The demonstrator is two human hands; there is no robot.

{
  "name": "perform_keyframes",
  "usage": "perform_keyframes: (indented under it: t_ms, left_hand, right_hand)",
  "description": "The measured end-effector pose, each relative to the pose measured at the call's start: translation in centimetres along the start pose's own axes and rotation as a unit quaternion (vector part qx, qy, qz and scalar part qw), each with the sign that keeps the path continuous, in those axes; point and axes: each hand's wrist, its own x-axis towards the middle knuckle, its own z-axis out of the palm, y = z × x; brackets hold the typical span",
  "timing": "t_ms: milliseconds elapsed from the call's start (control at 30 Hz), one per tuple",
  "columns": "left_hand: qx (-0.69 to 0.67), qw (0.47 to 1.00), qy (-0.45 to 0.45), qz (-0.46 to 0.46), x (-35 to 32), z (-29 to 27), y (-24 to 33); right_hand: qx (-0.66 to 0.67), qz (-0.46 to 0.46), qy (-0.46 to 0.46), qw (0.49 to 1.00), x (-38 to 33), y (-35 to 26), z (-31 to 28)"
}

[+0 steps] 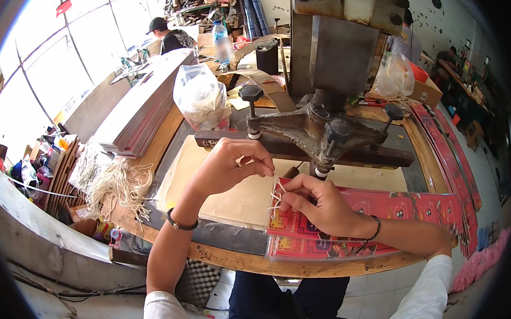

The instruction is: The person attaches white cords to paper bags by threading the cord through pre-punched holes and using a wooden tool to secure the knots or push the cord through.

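Over the red strips (397,206), the right hand (326,209) pinches white cord (278,188), the left hand (233,165) curled nearby, its hold unclear.

At my ten o'clock, bright windows (49,69). At eleven, a clear plastic bag (200,99) and, farther off, a person (176,41) in a black cap (158,23). At twelve, a black canister (267,57). Toward two, a cardboard box (426,94).
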Motion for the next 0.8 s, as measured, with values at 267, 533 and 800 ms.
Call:
perform_keyframes:
  t_ms: [267, 533, 800]
  left_hand:
    - [-0.022, 0.997, -0.075, 0.01, -0.2, 0.2, -0.3]
    - [-0.057, 0.996, -0.054, 0.047, 0.2, 1.9, -0.1]
    - [-0.01, 0.996, -0.071, 0.061, 0.2, 1.8, 0.5]
  right_hand:
    - [-0.022, -0.019, 0.004, 1.0, -0.3, -0.4, 0.3]
    - [-0.031, -0.028, 0.013, 0.999, -0.2, -0.1, 0.5]
    - [-0.07, -0.013, 0.015, 0.997, -0.2, -0.1, 0.4]
